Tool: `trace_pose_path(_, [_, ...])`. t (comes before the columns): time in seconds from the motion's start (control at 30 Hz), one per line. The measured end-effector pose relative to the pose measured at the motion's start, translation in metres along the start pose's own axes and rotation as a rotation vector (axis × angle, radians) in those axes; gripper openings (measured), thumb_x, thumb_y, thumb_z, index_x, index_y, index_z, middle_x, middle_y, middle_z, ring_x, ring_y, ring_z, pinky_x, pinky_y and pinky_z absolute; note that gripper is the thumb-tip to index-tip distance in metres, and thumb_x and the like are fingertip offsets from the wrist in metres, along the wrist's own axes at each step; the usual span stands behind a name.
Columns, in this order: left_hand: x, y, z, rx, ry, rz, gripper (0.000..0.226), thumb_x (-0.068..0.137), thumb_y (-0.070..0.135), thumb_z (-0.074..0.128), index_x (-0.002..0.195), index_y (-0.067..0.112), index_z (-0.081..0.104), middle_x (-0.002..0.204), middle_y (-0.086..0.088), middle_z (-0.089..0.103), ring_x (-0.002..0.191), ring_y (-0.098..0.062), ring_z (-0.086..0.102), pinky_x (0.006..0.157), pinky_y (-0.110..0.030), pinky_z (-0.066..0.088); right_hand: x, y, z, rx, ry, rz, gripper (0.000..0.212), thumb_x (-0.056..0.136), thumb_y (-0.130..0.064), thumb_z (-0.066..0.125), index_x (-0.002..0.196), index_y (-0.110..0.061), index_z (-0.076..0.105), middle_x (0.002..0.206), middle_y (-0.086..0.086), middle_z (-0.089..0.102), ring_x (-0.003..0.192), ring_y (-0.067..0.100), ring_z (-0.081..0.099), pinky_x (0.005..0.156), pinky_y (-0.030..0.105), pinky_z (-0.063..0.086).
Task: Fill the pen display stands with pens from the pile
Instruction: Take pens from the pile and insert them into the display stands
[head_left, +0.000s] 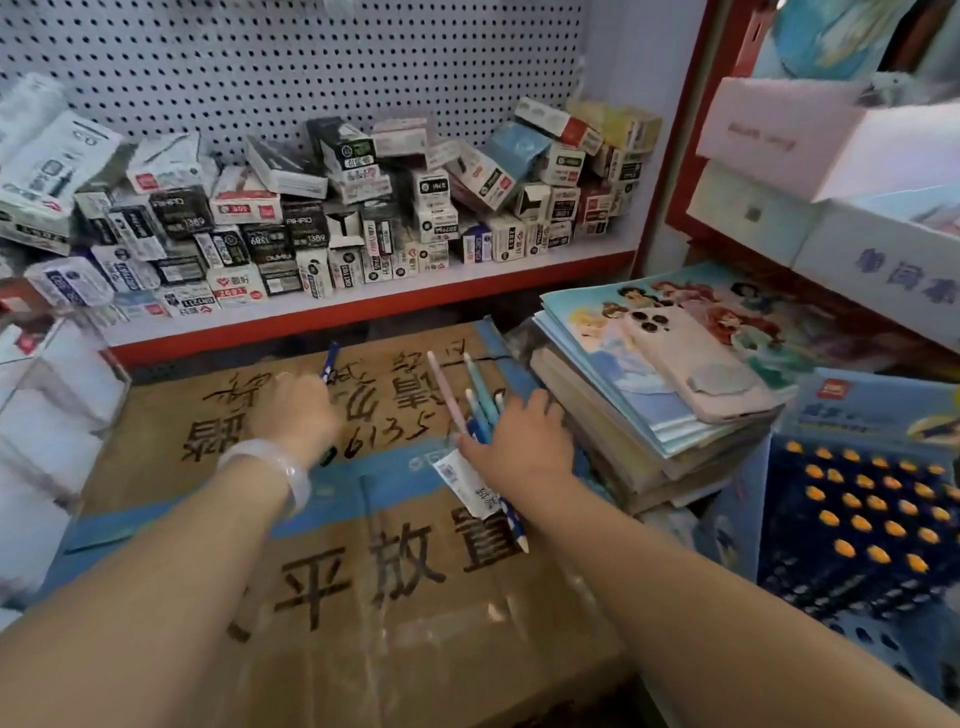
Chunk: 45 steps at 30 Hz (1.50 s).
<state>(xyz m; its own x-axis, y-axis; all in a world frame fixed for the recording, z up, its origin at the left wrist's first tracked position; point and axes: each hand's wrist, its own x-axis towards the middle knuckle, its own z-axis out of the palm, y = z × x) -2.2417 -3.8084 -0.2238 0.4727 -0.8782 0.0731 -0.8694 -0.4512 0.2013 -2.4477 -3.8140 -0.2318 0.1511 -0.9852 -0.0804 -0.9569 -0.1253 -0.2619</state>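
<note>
Cardboard box (363, 597) underlies both hands: left hand (293, 415) grips one blue pen (329, 362); right hand (519, 441) clasps several pens (470, 400). Phone (691, 358) rests on stacked books (623, 415) just beside.

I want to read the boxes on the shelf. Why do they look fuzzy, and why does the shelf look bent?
Head view: the wide lens curves the shelf edge and stretches the forearms near the bottom corners; the small boxes are soft, so only a few big numbers can be read; the left hand looks smeared by motion, while the right hand and its pens are a little clearer; the light is even, without hard shadows.
</note>
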Motion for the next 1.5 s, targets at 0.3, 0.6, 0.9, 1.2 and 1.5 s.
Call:
trace_pose_path(0.3, [0.015,0.004,0.013,-0.063,-0.178,-0.086,0.018,0.090,0.015,0.052,0.074,0.008,0.053,0.068,-0.007,0.052,0.057,-0.021,0.049,0.044,-0.025,0.031,0.021,-0.028,0.014,-0.171,-0.006,-0.069,0.044,0.100,-0.028,0.038,0.134,0.000,0.032,0.131,0.016,0.035,0.114,0.032,0.048,0.072,0.035,0.043])
trace_pose_path(0.6, [-0.004,0.037,0.019,-0.191,-0.297,-0.116,0.021,0.093,0.008,0.038,0.104,-0.002,0.053,0.093,-0.015,0.055,0.074,-0.028,0.052,0.059,-0.029,0.038,0.015,-0.031,-0.002,-0.089,-0.082,-0.133,0.039,0.094,-0.006,0.047,0.130,0.001,0.031,0.131,0.019,0.044,0.117,0.030,0.053,0.088,0.036,0.047])
trace_pose_path(0.9, [-0.056,0.059,0.019,-1.460,-0.387,-0.499,0.030,0.087,0.040,0.061,0.092,0.011,0.057,0.050,0.002,0.034,0.036,-0.009,0.029,0.034,-0.015,0.023,-0.012,-0.016,-0.008,0.558,-0.137,-0.153,0.017,0.098,-0.018,0.044,0.109,-0.005,0.043,0.086,0.004,0.053,0.068,0.015,0.050,0.051,0.021,0.035])
trace_pose_path(1.2, [-0.105,0.081,-0.019,-1.718,-0.526,-0.559,0.030,0.090,0.032,0.059,0.067,0.012,0.055,0.044,-0.001,0.052,0.038,-0.013,0.048,0.042,-0.022,0.042,-0.072,-0.007,-0.029,1.091,-0.352,-0.189,0.008,0.098,-0.023,0.045,0.092,-0.019,0.049,0.063,-0.005,0.047,0.046,0.004,0.041,0.048,0.021,0.036])
trace_pose_path(1.5, [-0.190,0.064,-0.062,-1.513,-0.680,-0.292,0.021,0.097,0.013,0.045,0.086,0.000,0.058,0.067,-0.010,0.069,0.063,-0.019,0.068,0.056,-0.028,0.056,-0.113,0.009,-0.075,1.166,0.028,-0.025,0.017,0.100,-0.024,0.038,0.106,-0.008,0.040,0.075,0.003,0.042,0.063,0.012,0.041,0.064,0.031,0.039])
